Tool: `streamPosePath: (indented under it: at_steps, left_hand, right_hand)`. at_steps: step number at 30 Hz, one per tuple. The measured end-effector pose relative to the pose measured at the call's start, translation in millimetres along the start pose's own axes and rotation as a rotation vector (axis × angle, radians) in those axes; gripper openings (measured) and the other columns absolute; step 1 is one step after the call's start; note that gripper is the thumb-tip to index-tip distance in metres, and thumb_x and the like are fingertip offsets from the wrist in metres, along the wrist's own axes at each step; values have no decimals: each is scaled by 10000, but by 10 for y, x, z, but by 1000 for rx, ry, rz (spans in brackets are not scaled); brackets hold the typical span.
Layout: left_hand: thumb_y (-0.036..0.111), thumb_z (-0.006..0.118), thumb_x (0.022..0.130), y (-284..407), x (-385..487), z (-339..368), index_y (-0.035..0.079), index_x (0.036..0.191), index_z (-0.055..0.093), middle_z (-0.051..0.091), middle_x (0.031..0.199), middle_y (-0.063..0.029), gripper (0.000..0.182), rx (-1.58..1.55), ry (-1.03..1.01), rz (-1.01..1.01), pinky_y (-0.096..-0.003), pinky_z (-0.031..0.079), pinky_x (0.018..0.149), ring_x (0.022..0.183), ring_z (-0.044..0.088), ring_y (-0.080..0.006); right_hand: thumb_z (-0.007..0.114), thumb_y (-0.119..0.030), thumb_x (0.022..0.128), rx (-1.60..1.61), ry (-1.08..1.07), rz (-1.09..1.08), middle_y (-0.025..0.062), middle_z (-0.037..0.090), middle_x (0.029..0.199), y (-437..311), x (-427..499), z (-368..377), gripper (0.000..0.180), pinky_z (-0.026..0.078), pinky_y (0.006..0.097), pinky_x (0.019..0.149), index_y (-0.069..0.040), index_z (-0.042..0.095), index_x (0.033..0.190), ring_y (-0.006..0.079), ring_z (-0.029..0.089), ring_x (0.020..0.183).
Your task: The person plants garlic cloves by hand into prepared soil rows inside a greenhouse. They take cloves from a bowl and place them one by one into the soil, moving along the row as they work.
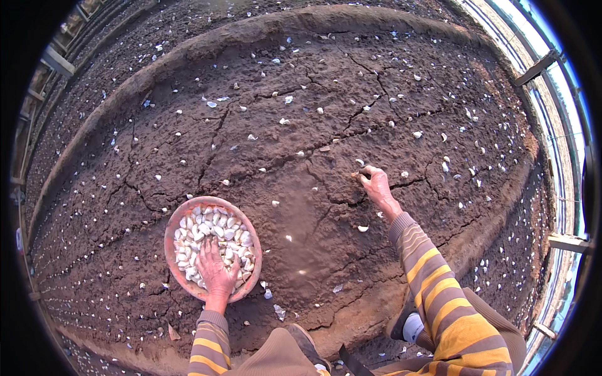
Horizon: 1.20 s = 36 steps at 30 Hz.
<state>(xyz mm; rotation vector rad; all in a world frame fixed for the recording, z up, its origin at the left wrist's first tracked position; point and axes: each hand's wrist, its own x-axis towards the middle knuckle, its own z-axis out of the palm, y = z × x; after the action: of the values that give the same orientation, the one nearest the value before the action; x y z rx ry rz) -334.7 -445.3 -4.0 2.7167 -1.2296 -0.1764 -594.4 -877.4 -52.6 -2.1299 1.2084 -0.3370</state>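
Observation:
My left hand (217, 270) lies palm down on white garlic cloves (218, 230) in a round, pinkish plastic basin (256, 249). Its fingertips are among the cloves, and the thumb is spread to the right. My right hand (376, 185) is low over the cracked brown soil (301, 216), thumb and fingertips pinched together. A small orange-brown bit (354, 175) shows at those fingertips; it is too small to tell what it is. Just above them, a single garlic clove (360, 161) rests on the soil. Another clove (362, 229) lies below the right wrist.
Garlic cloves dot the bed in rough rows, denser at the right. A raised soil ridge (263, 23) curves around the far side. My shoes (301, 340) are at the near edge. Wooden posts (536, 68) line the right rim, beside bright sheeting.

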Motion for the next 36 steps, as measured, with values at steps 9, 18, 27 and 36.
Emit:
streamPosePath:
  at_steps: [9,18,27,36]
  left_hand:
    - [449,608,840,-34,-11,28,28,1443,356,380,1453,-212,778,20,-7,-5,-522,190,1134,1390,298,-351]
    - [436,605,853,0,10,5,21,1436,369,405,1440,-197,753,13,33,22,-522,203,1122,1376,321,-353]
    - [438,613,846,-17,-5,41,34,1443,364,399,1447,-191,762,11,41,17,-518,201,1127,1376,322,-346]
    - [425,622,839,-15,-9,-6,41,1476,323,370,1464,-218,802,-19,-2,9,-515,190,1124,1387,298,-369]
  right_hand:
    - [610,-25,787,-279,-55,-171,217,595,1026,-132,144,142,152,500,490,837,4,561,927,431,598,947]
    - [612,-25,791,-254,-80,-189,210,594,1013,-151,195,172,164,496,482,852,0,576,949,420,601,982]
    - [711,-140,785,-429,-322,-169,178,552,969,-139,-1336,-180,245,514,480,726,-43,536,927,382,610,911]
    - [617,-62,863,85,-246,-132,214,634,986,-390,-1419,83,219,498,433,802,-8,609,1076,403,620,934]
